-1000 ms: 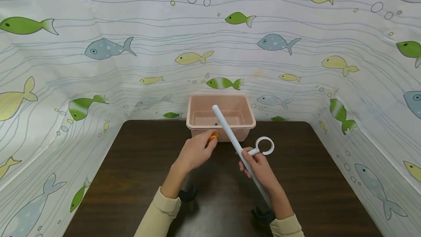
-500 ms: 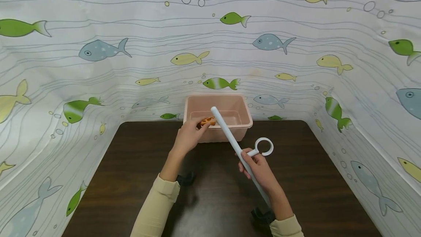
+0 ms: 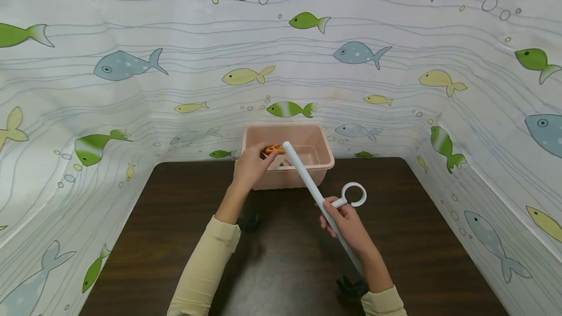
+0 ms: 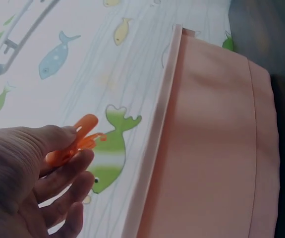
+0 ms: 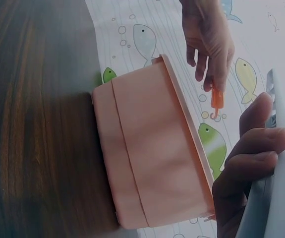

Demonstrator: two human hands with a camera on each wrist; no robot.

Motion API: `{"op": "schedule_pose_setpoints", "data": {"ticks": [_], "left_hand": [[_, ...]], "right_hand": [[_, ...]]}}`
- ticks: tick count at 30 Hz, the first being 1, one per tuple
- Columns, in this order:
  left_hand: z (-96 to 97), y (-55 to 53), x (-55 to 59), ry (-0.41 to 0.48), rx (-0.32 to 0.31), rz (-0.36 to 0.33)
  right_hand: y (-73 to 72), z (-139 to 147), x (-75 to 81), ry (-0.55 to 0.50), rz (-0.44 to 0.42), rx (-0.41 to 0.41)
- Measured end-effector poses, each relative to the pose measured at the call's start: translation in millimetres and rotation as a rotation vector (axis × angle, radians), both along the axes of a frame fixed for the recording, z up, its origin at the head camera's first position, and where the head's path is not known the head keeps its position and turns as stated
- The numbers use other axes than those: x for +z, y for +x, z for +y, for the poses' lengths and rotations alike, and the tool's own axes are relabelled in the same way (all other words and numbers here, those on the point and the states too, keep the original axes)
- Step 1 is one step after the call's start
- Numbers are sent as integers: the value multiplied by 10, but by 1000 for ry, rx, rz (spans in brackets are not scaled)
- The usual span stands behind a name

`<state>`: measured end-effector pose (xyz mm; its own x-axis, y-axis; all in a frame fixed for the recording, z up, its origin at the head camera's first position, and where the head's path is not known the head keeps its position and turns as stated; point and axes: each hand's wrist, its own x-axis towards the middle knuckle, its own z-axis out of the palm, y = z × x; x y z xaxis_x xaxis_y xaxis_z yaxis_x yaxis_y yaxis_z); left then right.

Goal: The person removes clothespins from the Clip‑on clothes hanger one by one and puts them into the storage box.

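Note:
My left hand (image 3: 249,168) is raised over the left part of the pink bin's (image 3: 316,167) near rim. Between thumb and fingers it pinches an orange plastic clothespin (image 3: 273,149), seen closer in the left wrist view, where the clothespin (image 4: 86,125) has small hooked ends. My right hand (image 3: 347,226) grips a long white plastic hanger (image 3: 307,179) with a ring-shaped hook (image 3: 364,194). The hanger slants up and left, its far end overlapping the bin in the head view. The palm and some fingers of my right hand are hidden by the hanger.
The bin stands at the back of a dark brown table (image 3: 281,262). A small dark object (image 3: 281,164) shows inside it. A white sheet with fish prints (image 3: 197,52) hangs behind and at both sides. Each wrist wears a black band.
My left hand has risen with the clothespin from the bin's front to above its near rim. The right hand and hanger have stayed almost still, while the head view has shifted slightly.

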<state>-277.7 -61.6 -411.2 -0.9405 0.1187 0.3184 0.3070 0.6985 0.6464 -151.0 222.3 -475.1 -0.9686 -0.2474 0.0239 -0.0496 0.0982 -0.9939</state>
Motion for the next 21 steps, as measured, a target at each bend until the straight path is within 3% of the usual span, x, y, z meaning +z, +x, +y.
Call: {"op": "schedule_pose_setpoints", "data": {"ticks": [8, 13, 21], "left_hand": [[22, -149, 5, 35, 5, 22], [49, -192, 16, 55, 7, 11], [83, -248, -30, 100, 16, 21]], "right_hand": [[-18, 34, -13, -11, 6, 9], [-3, 48, -13, 6, -1, 12], [15, 46, -53, -9, 63, 23]]}}
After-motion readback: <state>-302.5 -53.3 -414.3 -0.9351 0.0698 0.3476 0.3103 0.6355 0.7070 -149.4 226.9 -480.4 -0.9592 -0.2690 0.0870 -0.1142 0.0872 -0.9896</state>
